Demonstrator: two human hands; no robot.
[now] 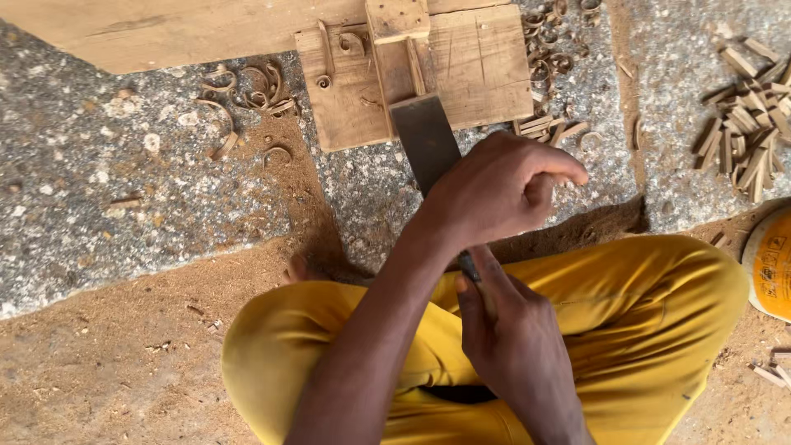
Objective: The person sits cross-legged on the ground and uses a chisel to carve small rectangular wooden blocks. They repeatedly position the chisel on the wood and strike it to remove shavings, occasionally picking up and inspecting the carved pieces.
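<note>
Down on a sawdust-strewn stone floor (99,165), both hands grip one flat blade (424,140).
Left hand (494,189) closed around its middle, right hand (515,338) closed on the handle end; beyond them, a wooden block (486,74) and shavings (247,91).

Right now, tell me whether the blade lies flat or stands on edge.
Flat: the blade shows its broad dark face, its tip resting on the wood block, with the left hand over its near end.

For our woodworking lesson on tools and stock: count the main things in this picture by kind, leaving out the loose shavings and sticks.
Hands: 2 (left hand, right hand)
Metal blade: 1 (blade)
Wooden block: 1 (block)
Long plank: 1 (plank)
Yellow container: 1 (container)
Total: 6
</note>
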